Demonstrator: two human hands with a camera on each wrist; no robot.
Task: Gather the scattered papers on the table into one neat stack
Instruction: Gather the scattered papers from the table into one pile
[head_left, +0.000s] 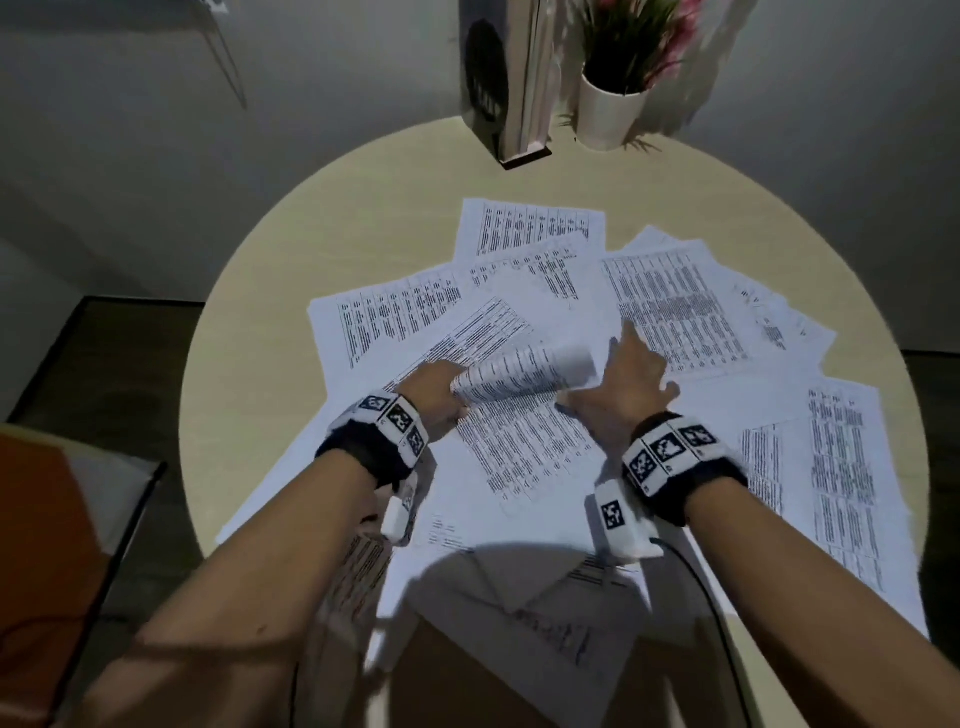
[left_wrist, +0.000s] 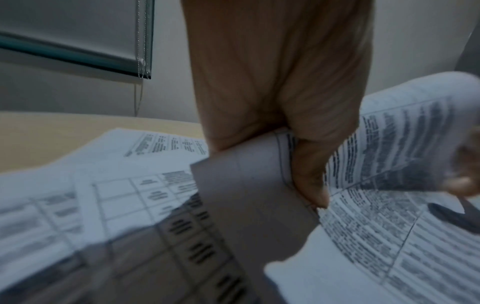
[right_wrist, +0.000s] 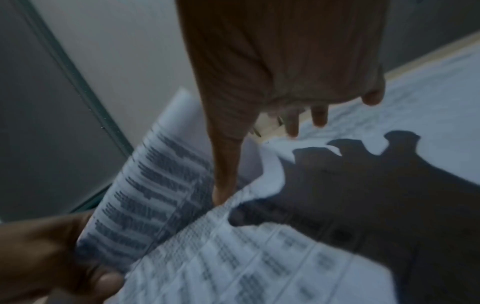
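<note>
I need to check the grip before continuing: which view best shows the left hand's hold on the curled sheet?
The left wrist view: the left hand pinches the curled sheet close up. The head view shows hand and sheet small, fingers hidden. The right wrist view shows only blurred fingers at its edge.

A: Papers (head_left: 670, 306) overlap across the table (head_left: 291, 270), some overhanging the near edge.
B: Far edge?
A: Potted plant (head_left: 613, 109) right of an upright stand (head_left: 519, 93).
B: Hands?
A: Left hand (head_left: 436, 395) beside right hand (head_left: 628, 379), curled sheet (head_left: 524, 371) between them.
</note>
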